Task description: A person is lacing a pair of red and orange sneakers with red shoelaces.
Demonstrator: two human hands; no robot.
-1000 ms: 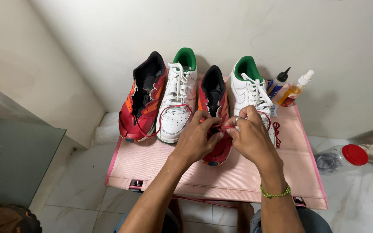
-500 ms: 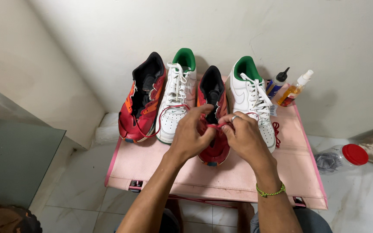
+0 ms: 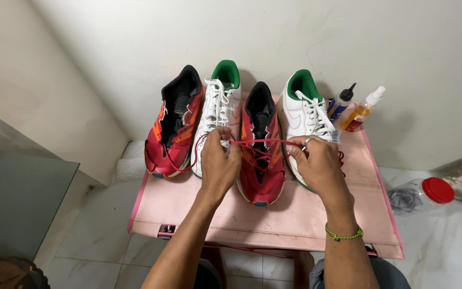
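Note:
Four shoes stand in a row on a pink fabric stand [image 3: 295,225]. The third from the left is a red shoe [image 3: 261,160] with a red lace [image 3: 263,142]. My left hand [image 3: 219,163] pinches one end of that lace over the shoe's left side. The other end is gripped by my right hand [image 3: 316,163], which wears a ring and a green bead bracelet, and the lace runs taut between the two hands. Another red shoe [image 3: 173,128] with a torn lining is at the far left. A white shoe with green lining [image 3: 216,109] sits between the red ones, its twin [image 3: 303,115] at the right.
A blue bottle with a black nozzle [image 3: 341,103] and an orange spray bottle [image 3: 364,110] stand at the stand's back right corner against the white wall. A clear jar with a red lid [image 3: 421,194] lies on the tiled floor to the right. A grey glass surface [image 3: 12,203] is at left.
My hands were close together over the red shoe; they have now drawn apart sideways, stretching the red lace straight between them.

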